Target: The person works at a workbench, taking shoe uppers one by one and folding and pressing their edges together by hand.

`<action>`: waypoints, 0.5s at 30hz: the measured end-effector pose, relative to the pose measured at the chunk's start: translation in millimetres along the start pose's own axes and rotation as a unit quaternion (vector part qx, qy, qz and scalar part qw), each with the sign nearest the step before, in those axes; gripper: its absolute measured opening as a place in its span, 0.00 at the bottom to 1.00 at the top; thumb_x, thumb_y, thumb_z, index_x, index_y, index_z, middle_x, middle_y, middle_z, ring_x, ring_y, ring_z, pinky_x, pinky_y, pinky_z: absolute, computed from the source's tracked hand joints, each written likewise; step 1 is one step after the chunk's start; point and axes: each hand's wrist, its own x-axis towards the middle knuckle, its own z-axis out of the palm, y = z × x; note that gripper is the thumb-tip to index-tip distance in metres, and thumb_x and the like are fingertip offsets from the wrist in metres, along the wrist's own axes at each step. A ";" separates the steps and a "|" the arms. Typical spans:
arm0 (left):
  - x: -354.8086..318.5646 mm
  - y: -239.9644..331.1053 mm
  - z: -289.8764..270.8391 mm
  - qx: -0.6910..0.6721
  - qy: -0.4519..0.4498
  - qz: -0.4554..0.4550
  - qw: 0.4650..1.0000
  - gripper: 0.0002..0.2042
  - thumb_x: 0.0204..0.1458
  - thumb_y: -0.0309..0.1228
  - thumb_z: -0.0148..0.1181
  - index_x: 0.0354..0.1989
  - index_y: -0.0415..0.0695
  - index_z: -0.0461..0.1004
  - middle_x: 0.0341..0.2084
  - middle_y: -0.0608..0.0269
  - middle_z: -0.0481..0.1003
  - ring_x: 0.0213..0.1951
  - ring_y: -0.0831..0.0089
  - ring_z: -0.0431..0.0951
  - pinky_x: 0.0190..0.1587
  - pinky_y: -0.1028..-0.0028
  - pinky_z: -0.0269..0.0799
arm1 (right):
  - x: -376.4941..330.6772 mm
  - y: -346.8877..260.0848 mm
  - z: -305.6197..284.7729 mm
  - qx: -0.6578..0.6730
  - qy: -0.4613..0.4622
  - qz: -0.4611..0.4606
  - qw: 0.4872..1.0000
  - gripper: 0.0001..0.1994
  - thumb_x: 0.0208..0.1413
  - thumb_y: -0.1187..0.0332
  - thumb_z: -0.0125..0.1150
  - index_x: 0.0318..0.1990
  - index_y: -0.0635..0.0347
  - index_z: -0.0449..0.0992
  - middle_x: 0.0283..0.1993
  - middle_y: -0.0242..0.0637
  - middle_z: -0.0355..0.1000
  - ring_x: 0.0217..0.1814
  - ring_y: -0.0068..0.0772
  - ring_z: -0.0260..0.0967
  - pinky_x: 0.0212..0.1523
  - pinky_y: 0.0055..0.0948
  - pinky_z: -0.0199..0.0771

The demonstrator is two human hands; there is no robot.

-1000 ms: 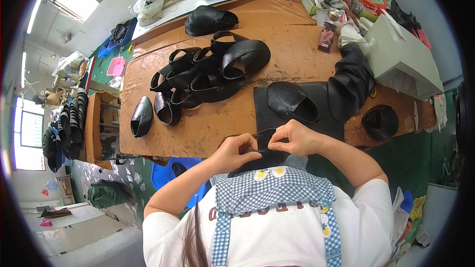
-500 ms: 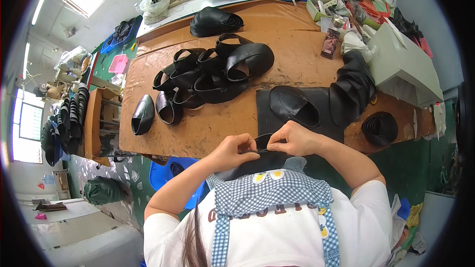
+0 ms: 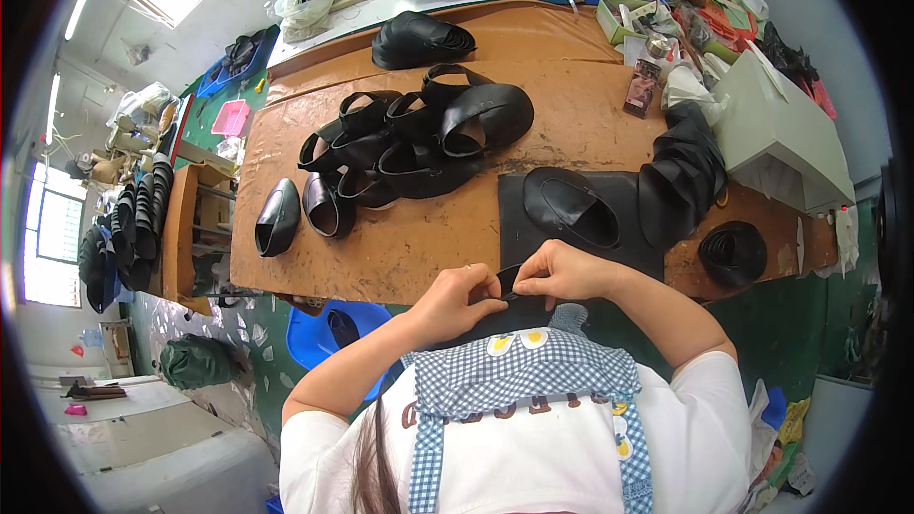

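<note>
Just past the table's front edge, my left hand [image 3: 462, 299] and my right hand [image 3: 564, 272] pinch the rim of a black leather shoe upper [image 3: 510, 278]. Their fingertips are close together on it, and most of the piece is hidden by my hands and the apron. Beyond my right hand, another black shoe upper [image 3: 571, 207] lies on a dark mat [image 3: 514, 228]. Several black shoe uppers with open loops [image 3: 419, 167] are grouped left of centre on the table. A single upper [image 3: 277, 219] lies apart, near the table's left edge.
The brown-covered worktable [image 3: 409, 247] also carries a leaning black stack [image 3: 678, 176], a round black bundle [image 3: 732, 253] and a far stack of black pieces [image 3: 419, 41]. A pale box-shaped machine [image 3: 781, 128] stands right. A blue bin [image 3: 314, 333] sits below the front edge.
My hands have come closer together on the rim, and the gap between their fingertips has narrowed. The view has shifted slightly; the things on the table lie as before.
</note>
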 end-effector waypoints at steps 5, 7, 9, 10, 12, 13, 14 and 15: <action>0.5 8.6 4.1 0.063 0.094 0.113 0.987 0.11 0.47 0.29 0.69 0.33 0.38 0.73 0.24 0.59 0.76 0.27 0.73 0.76 0.32 0.73 0.72 | 8.6 5.7 6.7 0.121 -0.029 -0.021 0.992 0.09 0.59 0.70 0.60 0.39 0.68 0.81 0.31 0.32 0.76 0.31 0.17 0.71 0.27 0.20 0.77; -2.0 9.2 -5.1 0.020 0.043 0.031 0.998 0.09 0.47 0.28 0.69 0.31 0.38 0.74 0.23 0.61 0.75 0.26 0.73 0.76 0.31 0.74 0.72 | 2.2 4.6 5.8 0.108 -0.021 -0.022 0.994 0.09 0.59 0.70 0.60 0.39 0.69 0.81 0.31 0.33 0.76 0.31 0.18 0.71 0.27 0.20 0.76; -3.0 -1.4 -6.2 -0.056 0.031 0.012 0.998 0.08 0.48 0.27 0.68 0.30 0.38 0.75 0.23 0.61 0.76 0.26 0.75 0.76 0.31 0.75 0.72 | -6.6 7.5 -2.2 0.095 0.028 -0.018 0.995 0.10 0.59 0.70 0.60 0.40 0.69 0.80 0.31 0.33 0.76 0.30 0.18 0.71 0.27 0.20 0.77; 0.7 -3.9 -3.1 -0.058 0.047 0.024 0.997 0.07 0.47 0.25 0.68 0.30 0.38 0.76 0.23 0.62 0.75 0.27 0.73 0.77 0.31 0.74 0.72 | -6.7 12.4 -5.4 0.104 0.032 -0.027 0.994 0.11 0.59 0.69 0.60 0.40 0.70 0.80 0.31 0.34 0.75 0.29 0.19 0.71 0.27 0.21 0.77; 0.5 -1.6 2.3 -0.004 0.078 0.081 0.994 0.06 0.47 0.25 0.68 0.30 0.39 0.76 0.24 0.62 0.75 0.28 0.71 0.77 0.32 0.74 0.72 | -6.0 13.7 -4.0 0.102 0.027 -0.012 0.994 0.11 0.59 0.69 0.60 0.40 0.70 0.80 0.31 0.33 0.75 0.29 0.19 0.71 0.27 0.22 0.78; 3.4 -0.6 3.4 0.051 0.111 0.140 0.983 0.06 0.46 0.25 0.68 0.30 0.40 0.76 0.25 0.62 0.74 0.30 0.68 0.76 0.33 0.73 0.72 | -4.4 12.8 -4.7 0.098 0.023 0.003 0.995 0.11 0.60 0.68 0.59 0.40 0.70 0.80 0.31 0.33 0.75 0.29 0.19 0.71 0.27 0.22 0.78; 7.2 2.4 3.7 0.051 0.109 0.142 0.983 0.06 0.46 0.25 0.68 0.30 0.40 0.76 0.25 0.62 0.74 0.30 0.68 0.76 0.33 0.73 0.72 | -0.1 16.1 -4.6 0.118 -0.001 0.033 0.992 0.11 0.60 0.68 0.59 0.40 0.70 0.80 0.30 0.33 0.74 0.29 0.19 0.71 0.27 0.22 0.79; 11.7 7.0 2.8 0.142 0.114 0.226 0.957 0.07 0.45 0.25 0.68 0.30 0.41 0.75 0.26 0.62 0.73 0.31 0.66 0.76 0.35 0.71 0.72 | 3.6 18.7 -3.1 0.118 0.000 0.034 0.992 0.11 0.60 0.68 0.59 0.40 0.70 0.80 0.30 0.33 0.74 0.29 0.19 0.71 0.27 0.22 0.79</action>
